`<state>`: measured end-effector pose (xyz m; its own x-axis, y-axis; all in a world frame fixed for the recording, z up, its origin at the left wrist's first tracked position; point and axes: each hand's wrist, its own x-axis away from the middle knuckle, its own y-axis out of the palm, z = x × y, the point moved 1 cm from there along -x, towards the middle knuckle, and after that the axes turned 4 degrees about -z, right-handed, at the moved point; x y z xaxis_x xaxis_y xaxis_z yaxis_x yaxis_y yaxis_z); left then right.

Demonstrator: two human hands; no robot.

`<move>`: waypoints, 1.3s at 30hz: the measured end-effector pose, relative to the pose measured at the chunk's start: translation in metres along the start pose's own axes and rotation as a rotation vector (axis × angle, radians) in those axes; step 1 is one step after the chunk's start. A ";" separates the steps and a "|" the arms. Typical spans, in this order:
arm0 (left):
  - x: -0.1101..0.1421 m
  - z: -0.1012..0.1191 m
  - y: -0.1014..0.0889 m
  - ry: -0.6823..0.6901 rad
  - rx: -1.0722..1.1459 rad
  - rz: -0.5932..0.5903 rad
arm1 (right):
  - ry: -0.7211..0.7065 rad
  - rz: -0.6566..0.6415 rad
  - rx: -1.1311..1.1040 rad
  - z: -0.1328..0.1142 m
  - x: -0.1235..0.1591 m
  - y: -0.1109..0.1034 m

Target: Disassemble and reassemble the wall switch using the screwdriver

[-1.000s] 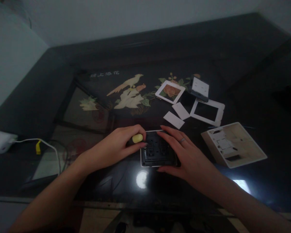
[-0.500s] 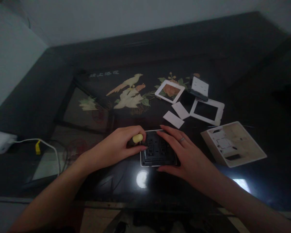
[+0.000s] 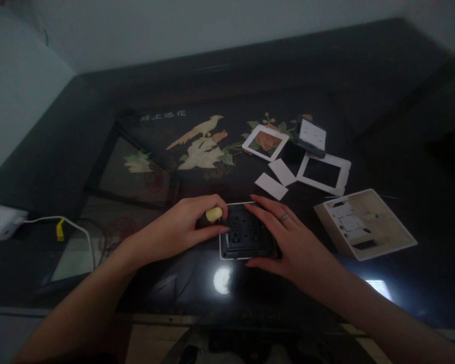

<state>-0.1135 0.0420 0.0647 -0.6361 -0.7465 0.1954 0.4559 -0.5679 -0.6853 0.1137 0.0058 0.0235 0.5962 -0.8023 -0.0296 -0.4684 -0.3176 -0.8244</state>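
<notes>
A black switch module with a white rim [image 3: 245, 242] lies flat on the dark tabletop. My right hand [image 3: 288, 232], with a ring on one finger, grips it from the right, fingers along the far edge and thumb at the near edge. On its left side my left hand [image 3: 189, 222] is closed around a small screwdriver with a yellow handle [image 3: 214, 214]. The screwdriver's thin shaft points down at the module's left edge; its tip is too small to make out.
Beyond my hands lie two white frames [image 3: 255, 146], two white plates [image 3: 271, 186] and another switch module [image 3: 312, 136]. An open white mounting box [image 3: 387, 222] stands on the right. At left are a white adapter [image 3: 2, 221] and its cable [image 3: 81, 228] with a yellow tag.
My left hand and the yellow handle have shifted very slightly to the left and away from me. My right hand and the module stay where they were.
</notes>
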 end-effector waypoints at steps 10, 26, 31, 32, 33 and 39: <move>0.018 0.018 -0.015 0.579 0.680 0.588 | -0.003 0.004 -0.020 0.000 0.000 0.000; 0.012 0.010 -0.014 0.662 0.763 0.591 | -0.011 0.007 -0.013 0.002 0.001 0.002; 0.011 0.008 -0.014 0.670 0.753 0.607 | -0.009 0.008 -0.017 0.003 0.000 0.003; 0.011 0.008 -0.015 0.671 0.752 0.614 | -0.006 0.003 -0.019 0.003 0.000 0.003; 0.010 0.007 -0.015 0.674 0.748 0.621 | -0.004 0.001 -0.020 0.003 0.000 0.003; 0.010 0.009 -0.015 0.671 0.734 0.599 | -0.007 0.007 -0.024 0.003 0.000 0.003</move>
<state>-0.1213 0.0394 0.0831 -0.2986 -0.7546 -0.5844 0.9070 -0.4150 0.0724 0.1149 0.0065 0.0194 0.5974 -0.8010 -0.0397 -0.4883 -0.3240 -0.8103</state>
